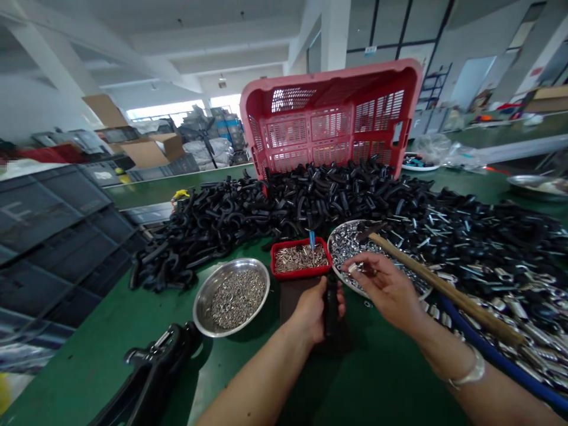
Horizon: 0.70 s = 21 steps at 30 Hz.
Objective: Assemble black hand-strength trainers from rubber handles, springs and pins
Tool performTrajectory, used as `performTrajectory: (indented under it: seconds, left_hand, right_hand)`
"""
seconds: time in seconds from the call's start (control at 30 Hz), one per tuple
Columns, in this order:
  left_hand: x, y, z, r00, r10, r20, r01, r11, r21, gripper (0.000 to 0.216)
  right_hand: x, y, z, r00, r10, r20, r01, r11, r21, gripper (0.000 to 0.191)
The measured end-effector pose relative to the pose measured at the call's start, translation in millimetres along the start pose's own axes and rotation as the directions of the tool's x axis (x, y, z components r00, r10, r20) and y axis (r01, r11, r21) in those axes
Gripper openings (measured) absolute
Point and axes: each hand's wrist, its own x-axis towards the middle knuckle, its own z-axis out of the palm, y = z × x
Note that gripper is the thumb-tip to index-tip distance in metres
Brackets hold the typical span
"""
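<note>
My left hand (317,310) is wrapped round a black plastic handle piece (331,307), held upright on a dark block (295,296) on the green table (110,349). My right hand (384,284) pinches a small metal part (354,267) over the edge of a round steel dish (344,245) of shiny fittings. Just behind my left hand stands a small red tray (302,259) of thin metal pins. A steel bowl (231,296) of small rings lies to the left.
A big heap of black curved handles (310,198) covers the table's far side and right. A pink crate (331,118) lies tipped behind it. A wooden hammer handle (444,290) and a blue hose (488,355) run along the right. A black tool (151,367) is at front left.
</note>
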Motion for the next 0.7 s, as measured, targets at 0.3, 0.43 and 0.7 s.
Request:
performTrajectory:
  seconds: [0.3,0.43,0.7]
  left_hand:
    - [-3.3,-4.1,-11.8,0.999,-0.016,-0.033,0.017,1.0,0.021,0.038]
    - [-5.5,0.6,-17.0,0.997,-0.076,-0.002,0.076,0.995,-0.06,0.04]
    - [-7.7,8.6,-38.9,0.965,-0.197,0.171,0.202,0.979,-0.01,0.038]
  right_hand:
    - [2.9,3.9,16.9,0.982,-0.06,0.176,0.088,0.983,-0.158,0.018]
    - [5.7,3.6,19.1,0.967,-0.071,0.244,0.132,0.961,-0.243,0.019]
    - [19.8,-3.0,21.2,0.912,0.094,0.399,-0.048,0.991,-0.123,0.018]
